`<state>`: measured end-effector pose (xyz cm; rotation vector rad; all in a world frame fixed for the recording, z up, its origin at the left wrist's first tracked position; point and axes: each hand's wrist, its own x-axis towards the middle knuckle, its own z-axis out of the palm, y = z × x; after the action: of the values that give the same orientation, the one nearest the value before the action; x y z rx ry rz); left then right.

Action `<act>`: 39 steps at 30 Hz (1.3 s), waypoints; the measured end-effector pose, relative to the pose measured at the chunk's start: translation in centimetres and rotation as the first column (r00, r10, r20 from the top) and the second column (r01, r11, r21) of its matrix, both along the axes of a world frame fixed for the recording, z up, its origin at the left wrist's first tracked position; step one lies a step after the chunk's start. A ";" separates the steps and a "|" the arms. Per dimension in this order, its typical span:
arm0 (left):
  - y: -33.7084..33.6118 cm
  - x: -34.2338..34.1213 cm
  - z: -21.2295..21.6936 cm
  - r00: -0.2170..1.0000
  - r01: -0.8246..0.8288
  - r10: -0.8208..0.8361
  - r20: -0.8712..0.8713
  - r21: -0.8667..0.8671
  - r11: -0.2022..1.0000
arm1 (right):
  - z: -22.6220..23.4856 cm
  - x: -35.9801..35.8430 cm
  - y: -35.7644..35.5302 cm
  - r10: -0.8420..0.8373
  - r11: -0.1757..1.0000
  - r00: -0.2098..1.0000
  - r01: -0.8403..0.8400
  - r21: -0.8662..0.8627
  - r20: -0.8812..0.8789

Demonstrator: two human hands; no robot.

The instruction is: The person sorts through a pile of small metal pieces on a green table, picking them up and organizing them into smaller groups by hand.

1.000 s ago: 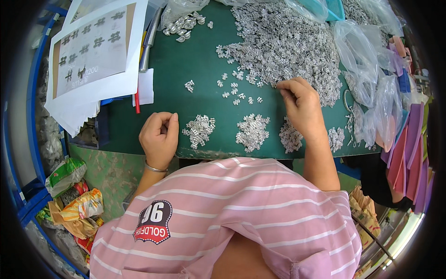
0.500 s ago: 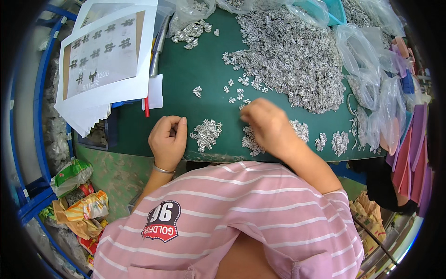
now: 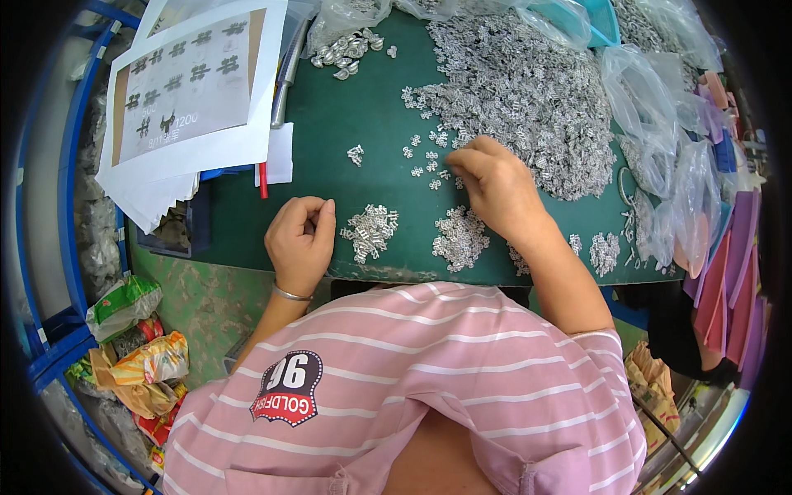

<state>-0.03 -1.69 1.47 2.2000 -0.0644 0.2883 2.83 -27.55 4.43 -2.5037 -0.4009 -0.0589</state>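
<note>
Near the table's front edge, my left hand (image 3: 301,241) is curled closed, thumb against the bent fingers; whatever it holds is hidden. A small heap of silvery metal pieces (image 3: 370,233) lies just to its right. My right hand (image 3: 500,183) reaches over the table with its fingertips pinched together, close to a few scattered metal pieces (image 3: 431,162). What sits between those fingertips is too small to make out. Below the right wrist lies another small heap of pieces (image 3: 459,239), and the forearm partly covers a further one.
A large mound of small metal pieces (image 3: 528,99) spreads across the far right of the green table (image 3: 330,132). Clear plastic bags (image 3: 643,107) and a turquoise scoop (image 3: 601,21) lie around it. Printed sheets (image 3: 190,91) and a red pen (image 3: 263,180) are at left. Shiny rounded parts (image 3: 342,51) lie farther back.
My right hand has moved away from me and slightly right, from above the near heap to the scattered pieces, uncovering that heap. The left hand stays curled in about the same place.
</note>
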 end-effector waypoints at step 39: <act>0.1 0.2 0.2 1.000 0.012 -0.012 -0.001 -0.024 1.000 | 0.0 -1.3 -1.0 0.005 0.999 1.000 -0.004 0.044 -0.017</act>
<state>0.14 -1.60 1.70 2.1749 -0.0730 0.2793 1.57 -28.53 4.44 -2.4584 -0.3938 -0.0441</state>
